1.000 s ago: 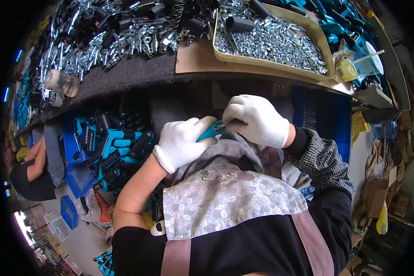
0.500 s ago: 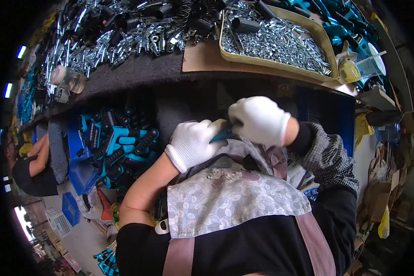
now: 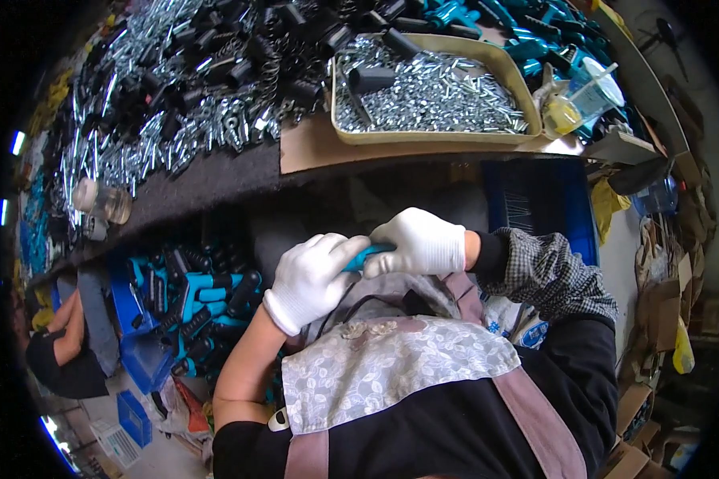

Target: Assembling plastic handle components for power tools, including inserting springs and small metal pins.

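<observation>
A teal part (image 3: 367, 255), perhaps a tool housing, lies between my two white-gloved hands above my lap; most of it is hidden by the fingers. My left hand (image 3: 313, 278) is closed around one end. My right hand (image 3: 423, 243) is wrapped over the other end, its knuckles turned up. Below the hands hangs the grey leaf-patterned apron (image 3: 399, 359). To the left of my left hand, a pile of teal and black tool bodies (image 3: 208, 299) fills the space under the bench.
On the bench, a cream tray (image 3: 435, 137) holds many small metal pins. Left of it are heaped metal rods, springs and black sleeves (image 3: 216, 96). A lidded jar (image 3: 100, 199) and a cup (image 3: 595, 96) stand near the edge. A blue crate (image 3: 581, 211) sits at right; a co-worker (image 3: 68, 343) is far left.
My right hand has come down and left onto the teal part. My left hand has shifted slightly down. The whole view has moved, with more of the bench showing.
</observation>
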The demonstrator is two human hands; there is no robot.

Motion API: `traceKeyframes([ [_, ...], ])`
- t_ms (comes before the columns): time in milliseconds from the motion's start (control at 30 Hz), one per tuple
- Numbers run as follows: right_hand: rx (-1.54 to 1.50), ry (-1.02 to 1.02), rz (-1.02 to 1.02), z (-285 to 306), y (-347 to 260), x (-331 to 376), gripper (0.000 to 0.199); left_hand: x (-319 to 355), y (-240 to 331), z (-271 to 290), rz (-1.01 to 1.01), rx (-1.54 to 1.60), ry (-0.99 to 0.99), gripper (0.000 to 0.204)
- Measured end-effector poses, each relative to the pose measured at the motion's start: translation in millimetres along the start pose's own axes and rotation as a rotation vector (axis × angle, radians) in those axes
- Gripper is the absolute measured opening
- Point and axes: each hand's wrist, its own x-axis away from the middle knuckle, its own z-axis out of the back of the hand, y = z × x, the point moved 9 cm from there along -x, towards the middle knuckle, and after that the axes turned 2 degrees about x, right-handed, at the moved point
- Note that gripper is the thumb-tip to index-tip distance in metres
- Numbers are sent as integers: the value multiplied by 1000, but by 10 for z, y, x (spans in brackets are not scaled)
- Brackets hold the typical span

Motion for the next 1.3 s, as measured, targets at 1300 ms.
traceKeyframes([
  [1300, -7, 320, 255, 545, -307, 5, 18, -55, 150, 194, 24, -104, 218, 87],
])
